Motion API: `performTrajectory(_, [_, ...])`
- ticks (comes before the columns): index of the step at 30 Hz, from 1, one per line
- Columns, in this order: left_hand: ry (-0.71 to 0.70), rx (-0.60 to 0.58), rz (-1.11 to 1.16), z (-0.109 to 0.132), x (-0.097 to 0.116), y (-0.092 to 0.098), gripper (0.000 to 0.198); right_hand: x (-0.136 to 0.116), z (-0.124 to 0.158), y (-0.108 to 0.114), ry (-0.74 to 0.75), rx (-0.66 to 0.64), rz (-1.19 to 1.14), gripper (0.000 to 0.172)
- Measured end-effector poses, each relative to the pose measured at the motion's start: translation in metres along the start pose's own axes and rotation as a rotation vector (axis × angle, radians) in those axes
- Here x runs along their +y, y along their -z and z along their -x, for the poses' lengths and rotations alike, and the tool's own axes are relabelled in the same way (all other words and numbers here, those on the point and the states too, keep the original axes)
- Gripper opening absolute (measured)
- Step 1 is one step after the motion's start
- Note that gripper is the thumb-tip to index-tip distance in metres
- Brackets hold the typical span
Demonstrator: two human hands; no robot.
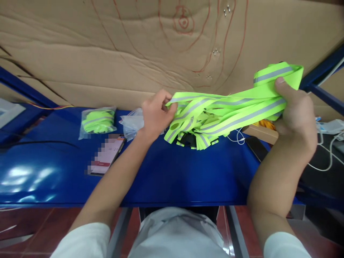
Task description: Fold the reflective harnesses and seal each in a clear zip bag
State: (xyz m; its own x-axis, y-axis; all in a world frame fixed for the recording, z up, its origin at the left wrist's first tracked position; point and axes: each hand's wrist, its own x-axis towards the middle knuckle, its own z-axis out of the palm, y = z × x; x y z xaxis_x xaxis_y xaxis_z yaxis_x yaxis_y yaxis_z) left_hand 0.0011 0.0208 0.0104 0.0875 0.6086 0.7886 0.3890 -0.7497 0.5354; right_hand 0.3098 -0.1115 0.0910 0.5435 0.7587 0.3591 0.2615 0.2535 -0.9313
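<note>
Bright yellow-green reflective straps (242, 104) with grey stripes stretch between my two hands above the blue table. My left hand (159, 113) pinches one strap's end between thumb and fingers. On the right, my right hand (297, 109) grips several strap layers, its thumb on top, with a loop of strap rising behind it. Below lies a tangled heap of the same straps (193, 123), with a black part (188, 139) showing at its front. To the left a clear plastic bag (98, 121) holds a folded strap. Empty-looking clear bags (132, 123) lie beside my left hand.
A tablet-like device with a lit screen (106, 156) lies left of my forearm. Toward the right are a dark phone (256, 148), a cardboard box (262, 133) and white cables (326, 166). Cardboard sheet (129, 53) with red lines stands behind the blue table (188, 179).
</note>
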Motion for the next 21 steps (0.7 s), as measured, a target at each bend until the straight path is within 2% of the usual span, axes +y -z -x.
performTrajectory(4, [0.016,0.284,0.136,-0.004,0.011,-0.003,0.018,0.001,0.002,-0.007,-0.042,-0.007,-0.024,0.030])
performTrajectory(8, [-0.149,0.528,0.310,-0.014,0.036,0.009,0.025,0.002,0.005,-0.014,-0.025,-0.044,-0.006,0.035])
performTrajectory(9, [-0.173,0.562,0.294,-0.016,0.039,0.013,0.026,0.002,0.005,-0.015,-0.024,-0.049,-0.002,0.035])
performTrajectory(11, [-0.152,0.544,0.189,-0.017,0.037,0.022,0.026,0.002,0.006,-0.017,-0.032,-0.044,-0.002,0.035])
performTrajectory(13, [-0.068,0.426,0.006,-0.018,0.028,0.028,0.030,0.002,0.005,-0.018,-0.040,-0.008,0.010,0.034])
performTrajectory(16, [0.115,0.131,-0.311,-0.019,0.014,0.031,0.027,0.002,0.004,-0.020,-0.049,0.030,0.048,0.031])
performTrajectory(19, [0.171,-0.254,-0.487,-0.021,0.009,0.031,0.006,0.003,0.007,-0.025,-0.051,0.002,0.083,0.029])
performTrajectory(21, [0.104,-0.602,-0.427,-0.021,0.007,0.034,0.020,0.002,0.011,-0.029,-0.039,-0.053,0.144,0.031])
